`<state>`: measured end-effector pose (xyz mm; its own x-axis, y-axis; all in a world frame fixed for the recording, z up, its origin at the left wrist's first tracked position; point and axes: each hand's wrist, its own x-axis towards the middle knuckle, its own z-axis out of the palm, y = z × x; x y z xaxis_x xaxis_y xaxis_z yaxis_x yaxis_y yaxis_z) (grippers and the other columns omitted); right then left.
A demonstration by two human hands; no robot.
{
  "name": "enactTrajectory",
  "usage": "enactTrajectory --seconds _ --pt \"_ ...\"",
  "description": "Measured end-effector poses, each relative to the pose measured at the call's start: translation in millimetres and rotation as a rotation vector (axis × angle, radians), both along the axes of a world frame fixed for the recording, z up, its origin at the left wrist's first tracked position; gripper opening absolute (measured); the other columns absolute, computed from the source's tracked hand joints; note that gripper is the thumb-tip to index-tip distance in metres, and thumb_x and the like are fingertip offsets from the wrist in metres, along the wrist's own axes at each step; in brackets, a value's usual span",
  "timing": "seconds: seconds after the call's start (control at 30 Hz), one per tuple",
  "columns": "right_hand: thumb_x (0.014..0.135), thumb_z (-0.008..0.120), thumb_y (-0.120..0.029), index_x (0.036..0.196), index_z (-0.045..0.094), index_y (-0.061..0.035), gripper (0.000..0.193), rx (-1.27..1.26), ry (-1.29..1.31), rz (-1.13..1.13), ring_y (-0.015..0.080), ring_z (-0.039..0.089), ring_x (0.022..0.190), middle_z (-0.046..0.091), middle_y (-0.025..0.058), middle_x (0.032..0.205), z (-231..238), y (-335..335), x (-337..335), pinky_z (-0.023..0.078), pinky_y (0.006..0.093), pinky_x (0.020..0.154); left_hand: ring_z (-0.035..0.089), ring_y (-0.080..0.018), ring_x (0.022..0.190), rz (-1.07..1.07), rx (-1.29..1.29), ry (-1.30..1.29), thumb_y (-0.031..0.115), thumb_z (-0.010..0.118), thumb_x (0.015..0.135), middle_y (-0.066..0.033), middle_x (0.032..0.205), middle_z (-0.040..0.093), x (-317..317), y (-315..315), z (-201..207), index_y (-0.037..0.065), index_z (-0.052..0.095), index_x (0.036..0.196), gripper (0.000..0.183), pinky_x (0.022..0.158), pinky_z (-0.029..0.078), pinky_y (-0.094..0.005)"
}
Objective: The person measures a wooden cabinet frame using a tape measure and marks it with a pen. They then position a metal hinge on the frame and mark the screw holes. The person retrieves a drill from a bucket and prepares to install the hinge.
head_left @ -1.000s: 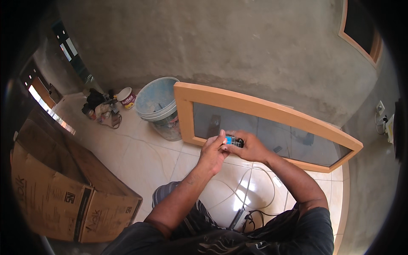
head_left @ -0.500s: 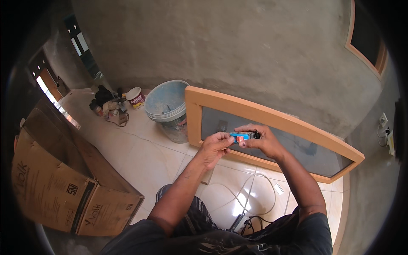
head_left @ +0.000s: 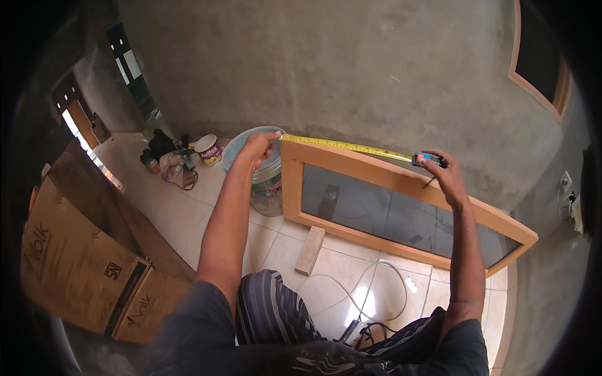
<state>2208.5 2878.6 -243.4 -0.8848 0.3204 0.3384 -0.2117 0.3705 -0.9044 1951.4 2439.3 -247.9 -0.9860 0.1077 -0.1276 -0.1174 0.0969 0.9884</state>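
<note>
A yellow tape measure blade [head_left: 345, 146] runs along the top edge of a wood-framed panel with dark glass [head_left: 376, 194]. My left hand [head_left: 258, 148] pinches the blade's end at the frame's upper left corner. Farther right, my right hand [head_left: 446, 175] is closed round the blue and black tape measure case [head_left: 429, 160], just above the top rail. The panel stands on its long side near the grey wall, and a wooden block [head_left: 310, 250] lies on the floor before its lower left part.
Behind my left hand stands a large bucket [head_left: 268, 188], with a small paint tub [head_left: 208, 150] and a heap of bags and tools [head_left: 168, 153] beyond. An open cardboard box [head_left: 81, 269] fills the left. A pale cable [head_left: 401, 288] loops over the tiles [head_left: 351, 263] near my knees.
My hands have moved apart, left hand to the panel's corner and right hand rightward. The yellow blade now stretches between them. The wooden block has come more fully into sight.
</note>
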Motion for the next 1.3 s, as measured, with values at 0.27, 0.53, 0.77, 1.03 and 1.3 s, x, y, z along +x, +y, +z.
enactTrajectory --seconds 0.27,0.53,0.77,1.03,1.3 --pt "0.081 0.087 -0.029 0.116 0.077 -0.0023 0.045 0.228 -0.197 -0.072 0.0174 0.070 0.093 0.077 0.0102 0.098 -5 34 29 0.055 0.0324 0.087 0.048 -0.0081 0.058 -0.015 -0.062 -0.043 0.021 0.072 0.097 0.0006 0.076 0.060 -41 19 -24 0.004 0.070 0.098 0.018 0.049 0.038 -0.0240" --pt "0.079 0.089 -0.027 0.116 0.077 -0.0012 0.047 0.245 -0.220 -0.082 0.0175 0.070 0.096 0.077 0.0107 0.103 -18 44 29 0.054 0.0317 0.089 0.051 -0.0103 0.053 0.163 0.103 0.144 0.018 0.077 0.094 -0.0015 0.069 0.063 -25 45 -44 0.003 0.070 0.086 0.018 0.052 0.043 -0.0282" --pt "0.078 0.090 -0.021 0.116 0.075 -0.0010 0.046 0.169 -0.160 -0.005 0.0174 0.069 0.097 0.076 0.0101 0.106 -38 44 7 0.054 0.0314 0.091 0.062 -0.0315 0.108 0.508 -0.544 0.781 0.028 0.076 0.093 -0.0139 0.107 0.070 -35 34 -86 0.004 0.070 0.110 0.030 0.095 0.048 -0.0476" --pt "0.072 0.094 -0.017 0.126 0.070 -0.0015 0.061 0.290 -0.172 0.015 0.0213 0.070 0.110 0.074 0.0125 0.117 -41 65 10 0.054 0.0348 0.098 0.017 -0.0426 0.158 -0.335 -0.780 1.428 0.046 0.075 0.088 -0.0225 0.169 0.023 162 220 -86 -0.001 0.030 0.161 0.097 0.125 0.013 -0.0645" --pt "0.068 0.098 -0.019 0.129 0.067 -0.0017 0.070 0.506 -0.208 -0.020 0.0220 0.067 0.114 0.070 0.0119 0.121 -33 54 19 0.053 0.0356 0.103 0.020 -0.0396 0.157 -0.414 -0.868 1.282 0.047 0.073 0.088 -0.0212 0.168 0.025 181 269 -108 0.000 0.029 0.161 0.097 0.125 0.009 -0.0683"
